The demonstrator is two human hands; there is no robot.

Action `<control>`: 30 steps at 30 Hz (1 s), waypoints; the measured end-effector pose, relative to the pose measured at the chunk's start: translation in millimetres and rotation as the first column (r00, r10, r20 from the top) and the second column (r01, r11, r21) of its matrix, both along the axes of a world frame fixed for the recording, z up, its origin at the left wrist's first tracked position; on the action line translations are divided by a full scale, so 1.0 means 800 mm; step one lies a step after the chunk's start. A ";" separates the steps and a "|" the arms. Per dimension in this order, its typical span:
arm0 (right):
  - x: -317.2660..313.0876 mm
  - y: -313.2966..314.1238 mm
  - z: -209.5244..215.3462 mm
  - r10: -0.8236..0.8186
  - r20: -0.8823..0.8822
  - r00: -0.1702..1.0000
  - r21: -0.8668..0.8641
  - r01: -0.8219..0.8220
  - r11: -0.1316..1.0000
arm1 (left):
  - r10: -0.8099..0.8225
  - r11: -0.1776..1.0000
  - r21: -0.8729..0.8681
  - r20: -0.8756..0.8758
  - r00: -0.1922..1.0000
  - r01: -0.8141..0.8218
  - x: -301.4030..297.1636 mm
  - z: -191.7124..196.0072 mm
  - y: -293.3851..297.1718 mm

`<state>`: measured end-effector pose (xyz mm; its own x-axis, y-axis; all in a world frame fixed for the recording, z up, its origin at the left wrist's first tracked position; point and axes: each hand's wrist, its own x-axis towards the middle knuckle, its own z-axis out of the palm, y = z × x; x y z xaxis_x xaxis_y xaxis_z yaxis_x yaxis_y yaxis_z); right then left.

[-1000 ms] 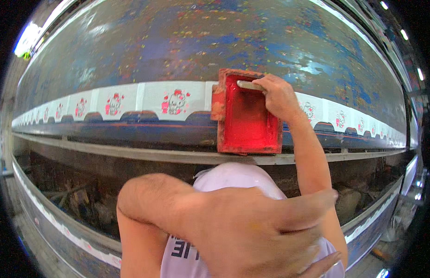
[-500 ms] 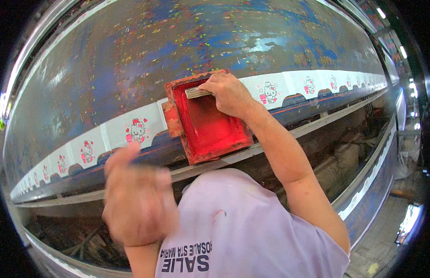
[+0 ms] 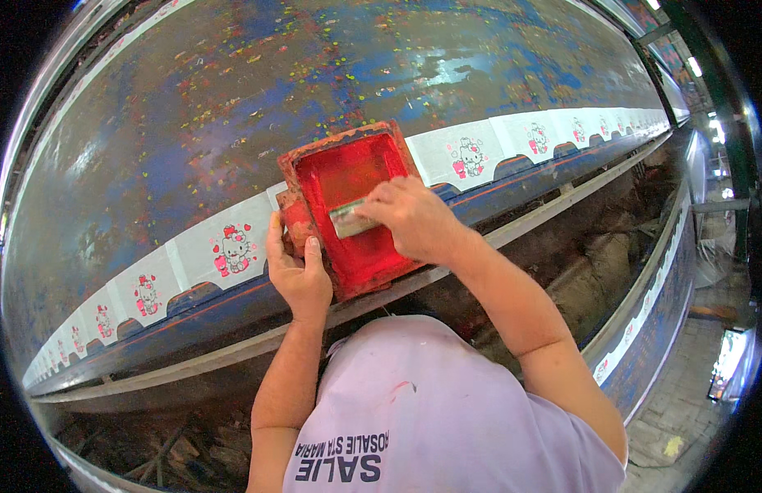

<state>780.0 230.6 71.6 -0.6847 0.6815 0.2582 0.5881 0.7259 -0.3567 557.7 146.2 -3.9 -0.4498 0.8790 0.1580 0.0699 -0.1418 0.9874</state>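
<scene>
A screen-printing frame (image 3: pixel 338 140) with a red-stained inside lies tilted over the row of white pieces, at the near edge of the long table. My right hand (image 3: pixel 418 223) grips a squeegee (image 3: pixel 353 222), whose blade rests in red ink in the near half of the frame. On the frame's left side, my left hand (image 3: pixel 302 275) is closed around a red-stained block (image 3: pixel 296 218), thumb on the near side and fingers mostly behind it. The frame hides the white piece beneath it.
White scalloped pieces (image 3: pixel 196 246) printed with a cartoon cat run along the table's edge both ways. The paint-spotted tabletop (image 3: pixel 233 107) stretches beyond. A narrow rail (image 3: pixel 175 368) passes in front of it, over a dark gap. Another table (image 3: pixel 644 345) stands at the right.
My left hand has come up from the lower left and taken hold of the frame's side block. With my right hand, the squeegee has moved from the frame's far end toward me.
</scene>
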 end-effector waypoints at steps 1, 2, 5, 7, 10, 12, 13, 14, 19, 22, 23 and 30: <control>0.002 -0.018 0.000 -0.001 0.007 1.000 0.006 0.001 1.000 | 0.019 1.000 -0.001 -0.018 1.000 -0.019 0.002 0.000 0.001; 0.005 -0.036 0.001 0.000 0.007 1.000 0.019 0.000 1.000 | 0.039 0.999 0.002 -0.038 0.999 -0.039 0.004 0.001 0.003; 0.010 -0.075 0.000 0.007 -0.007 1.000 0.016 -0.007 1.000 | 0.044 0.998 -0.045 -0.148 0.988 -0.051 0.008 0.005 0.007; 0.012 -0.091 -0.001 -0.004 -0.033 0.999 0.037 0.006 0.999 | 0.045 0.996 -0.064 -0.142 0.989 -0.055 0.015 0.008 0.011; 0.024 -0.108 -0.005 0.019 0.023 1.000 -0.087 -0.017 0.996 | 0.049 0.992 -0.107 -0.195 0.980 -0.071 0.017 0.012 0.012; 0.039 -0.116 -0.009 0.036 -0.075 0.997 -0.088 -0.043 0.995 | 0.061 0.992 -0.096 -0.243 0.968 -0.086 0.015 0.014 0.015; 0.050 -0.117 -0.011 0.038 -0.136 0.990 -0.060 -0.047 0.997 | 0.072 0.993 -0.072 -0.256 0.964 -0.093 0.014 0.015 0.017; 0.063 -0.119 -0.014 0.039 -0.179 0.983 -0.056 -0.050 0.997 | 0.088 0.988 -0.101 -0.242 0.966 -0.116 0.018 0.015 0.019; 0.148 -0.111 -0.034 -0.372 -0.421 0.828 -0.220 0.304 0.927 | 0.125 0.992 0.061 -0.288 0.949 -0.112 0.075 0.023 0.029; 0.217 -0.099 -0.040 -0.434 -0.480 0.762 -0.332 0.300 0.894 | 0.068 0.993 0.108 -0.133 0.989 -0.054 0.147 0.021 0.052; 0.241 -0.095 -0.043 -0.437 -0.477 0.763 -0.321 0.311 0.894 | 0.035 0.997 0.075 -0.054 0.998 -0.031 0.171 0.017 0.060; 0.357 -0.064 -0.060 -0.433 -0.528 0.731 -0.323 0.298 0.898 | 0.030 0.999 0.030 0.105 0.994 -0.033 0.288 -0.005 0.099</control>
